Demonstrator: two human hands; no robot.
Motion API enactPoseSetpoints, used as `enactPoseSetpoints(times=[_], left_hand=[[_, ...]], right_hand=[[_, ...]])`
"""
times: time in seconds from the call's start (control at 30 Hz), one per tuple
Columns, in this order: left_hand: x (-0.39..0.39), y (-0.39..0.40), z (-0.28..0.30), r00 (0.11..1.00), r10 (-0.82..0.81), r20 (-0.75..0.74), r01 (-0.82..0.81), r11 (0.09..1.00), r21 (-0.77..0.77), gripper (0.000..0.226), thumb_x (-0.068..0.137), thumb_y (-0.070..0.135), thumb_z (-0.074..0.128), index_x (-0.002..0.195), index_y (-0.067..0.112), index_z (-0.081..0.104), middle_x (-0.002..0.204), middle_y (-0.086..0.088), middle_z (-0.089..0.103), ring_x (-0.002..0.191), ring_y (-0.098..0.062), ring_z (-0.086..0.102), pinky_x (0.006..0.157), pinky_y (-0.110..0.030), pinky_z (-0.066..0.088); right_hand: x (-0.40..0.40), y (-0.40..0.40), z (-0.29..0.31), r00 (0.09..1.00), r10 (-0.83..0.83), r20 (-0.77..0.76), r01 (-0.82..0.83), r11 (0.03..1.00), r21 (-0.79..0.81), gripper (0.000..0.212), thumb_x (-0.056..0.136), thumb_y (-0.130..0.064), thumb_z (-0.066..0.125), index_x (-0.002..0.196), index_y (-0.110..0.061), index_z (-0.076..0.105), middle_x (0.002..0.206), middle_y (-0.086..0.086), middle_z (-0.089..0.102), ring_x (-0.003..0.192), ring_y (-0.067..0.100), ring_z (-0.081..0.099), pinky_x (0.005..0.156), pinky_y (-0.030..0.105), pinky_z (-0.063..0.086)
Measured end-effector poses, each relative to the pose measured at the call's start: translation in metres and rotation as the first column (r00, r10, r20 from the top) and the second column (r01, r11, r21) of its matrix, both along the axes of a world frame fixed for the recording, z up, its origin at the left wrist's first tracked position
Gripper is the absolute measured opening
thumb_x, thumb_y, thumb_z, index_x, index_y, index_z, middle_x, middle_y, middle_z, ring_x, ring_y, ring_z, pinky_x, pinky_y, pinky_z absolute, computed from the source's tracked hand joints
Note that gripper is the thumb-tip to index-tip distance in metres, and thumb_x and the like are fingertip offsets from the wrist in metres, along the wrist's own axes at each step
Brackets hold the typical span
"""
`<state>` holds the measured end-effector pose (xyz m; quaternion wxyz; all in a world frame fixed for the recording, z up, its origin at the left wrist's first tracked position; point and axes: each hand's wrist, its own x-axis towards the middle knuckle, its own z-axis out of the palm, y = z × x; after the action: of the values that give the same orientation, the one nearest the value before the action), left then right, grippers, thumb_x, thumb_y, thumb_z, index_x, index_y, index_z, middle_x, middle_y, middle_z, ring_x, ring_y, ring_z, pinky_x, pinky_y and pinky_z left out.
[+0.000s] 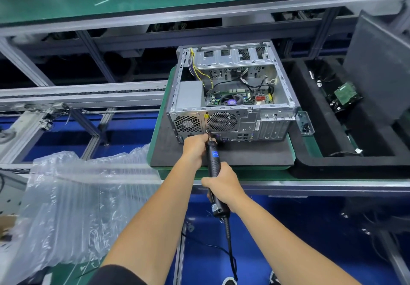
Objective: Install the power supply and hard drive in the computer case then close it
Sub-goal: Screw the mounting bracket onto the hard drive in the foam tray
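Open computer case (233, 98) lying on a dark mat (221, 156) on the green surface (308, 147) — power supply (192, 95) inside. Right hand (224, 184) clamped on screwdriver (213, 162), left hand (196, 148) pinched near its tip, at the case's rear panel.

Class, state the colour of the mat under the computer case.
Dark grey mat, seen in the head view, under the computer case.

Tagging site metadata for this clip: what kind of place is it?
Most likely a PC assembly line in a factory. An open computer case sits on a foam-padded pallet on a conveyor with aluminium rails, and both hands hold a corded electric screwdriver at its rear panel.
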<state>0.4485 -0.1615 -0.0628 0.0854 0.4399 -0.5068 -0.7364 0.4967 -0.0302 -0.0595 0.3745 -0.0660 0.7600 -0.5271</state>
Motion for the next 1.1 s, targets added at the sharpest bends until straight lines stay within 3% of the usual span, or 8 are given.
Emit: enactPoseSetpoints(times=[0.13,0.43,0.6,0.67,0.83,0.97,1.03,1.1], left_hand=[[0.002,0.0,0.003,0.998,-0.011,0.063,0.018,0.994,-0.11,0.008,0.087,0.009,0.056,0.086,0.005,0.063,0.094,-0.016,0.063,0.081,-0.024,0.054,0.077,-0.036,0.048],[0.01,0.003,0.013,0.998,-0.03,0.047,0.036,0.99,-0.134,0.017,0.085,0.004,0.052,0.073,0.01,0.061,0.084,-0.01,0.058,0.077,-0.022,0.05,0.07,-0.033,0.044],[0.014,0.009,0.018,0.999,-0.022,0.049,0.03,0.987,-0.157,0.01,0.082,0.007,0.056,0.074,0.009,0.061,0.08,-0.01,0.058,0.074,-0.022,0.049,0.067,-0.032,0.044],[0.017,0.013,0.02,0.999,0.018,0.046,-0.006,0.97,-0.242,0.01,0.082,0.01,0.056,0.072,0.01,0.057,0.075,-0.008,0.056,0.07,-0.021,0.047,0.064,-0.031,0.042],[0.012,0.029,0.061,0.985,0.037,-0.169,-0.111,0.882,-0.458,0.023,0.085,0.014,0.053,0.063,0.012,0.048,0.061,-0.002,0.047,0.062,-0.019,0.042,0.061,-0.031,0.036],[-0.013,0.042,0.119,0.95,-0.026,-0.311,-0.143,0.85,-0.506,0.021,0.086,0.015,0.05,0.066,0.015,0.042,0.056,0.004,0.039,0.049,-0.011,0.037,0.049,-0.025,0.033],[-0.031,0.053,0.141,0.935,-0.047,-0.352,-0.152,0.842,-0.517,0.022,0.086,0.015,0.05,0.066,0.015,0.041,0.055,0.005,0.036,0.051,-0.012,0.033,0.05,-0.027,0.031],[-0.047,0.063,0.151,0.925,-0.07,-0.372,-0.15,0.835,-0.53,0.023,0.086,0.014,0.049,0.064,0.015,0.043,0.055,0.003,0.035,0.054,-0.014,0.033,0.054,-0.029,0.031]], right_hand=[[-0.001,-0.003,0.003,1.0,-0.008,-0.014,0.008,1.0,0.01,0.04,0.071,-0.014,0.072,0.1,-0.016,0.043,0.104,0.021,0.06,0.07,0.029,0.058,0.064,0.038,0.055],[-0.003,-0.003,0.009,0.998,-0.019,0.067,0.02,0.999,-0.025,0.041,0.069,-0.015,0.074,0.099,-0.015,0.045,0.094,0.016,0.057,0.075,0.03,0.058,0.076,0.048,0.057],[-0.001,0.006,0.021,0.993,-0.006,0.114,0.013,0.998,-0.064,0.043,0.071,-0.01,0.073,0.105,-0.01,0.046,0.087,0.014,0.056,0.059,0.025,0.058,0.06,0.038,0.054],[0.008,0.01,0.026,0.996,0.029,0.084,-0.025,0.998,-0.056,0.042,0.07,-0.011,0.073,0.103,-0.013,0.046,0.086,0.012,0.059,0.055,0.021,0.058,0.054,0.032,0.053],[0.01,0.02,0.056,0.987,0.017,-0.159,-0.038,0.991,-0.128,0.035,0.069,-0.014,0.073,0.094,-0.016,0.049,0.081,0.0,0.056,0.059,0.009,0.052,0.051,0.021,0.047],[-0.015,0.034,0.098,0.967,-0.021,-0.255,-0.039,0.973,-0.228,0.034,0.068,-0.015,0.072,0.094,-0.013,0.05,0.079,0.007,0.056,0.065,0.022,0.055,0.065,0.047,0.055],[-0.032,0.045,0.116,0.956,-0.04,-0.292,-0.04,0.964,-0.263,0.029,0.074,-0.014,0.072,0.096,-0.012,0.053,0.085,0.014,0.06,0.069,0.027,0.057,0.068,0.05,0.055],[-0.047,0.057,0.127,0.954,-0.07,-0.29,-0.02,0.955,-0.296,0.023,0.081,-0.012,0.07,0.1,-0.008,0.056,0.088,0.018,0.061,0.068,0.025,0.058,0.064,0.044,0.056]])
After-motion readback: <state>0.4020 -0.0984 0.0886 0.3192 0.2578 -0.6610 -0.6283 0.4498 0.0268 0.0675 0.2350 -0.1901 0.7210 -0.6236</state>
